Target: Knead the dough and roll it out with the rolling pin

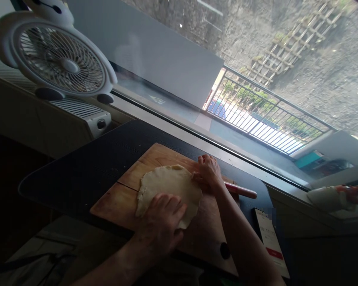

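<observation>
A flat, roughly round sheet of dough point(161, 180) with an uneven rim lies on a wooden cutting board point(107, 202). My left hand point(164, 218) rests on the near part of the dough, palm down and fingers stretched out. At the board's far right side, my right hand point(209, 171) is curled over a rolling pin point(241, 190). The pin's right handle sticks out past my forearm, and the hand hides much of its body. My right thumb side is close to the dough's right edge.
The board lies on a dark table point(77, 171) beside a window. A phone point(271, 238) with a lit screen is at the table's right. A white fan point(65, 63) stands at upper left on a slatted unit point(80, 109). A pale pot point(325, 198) stands far right.
</observation>
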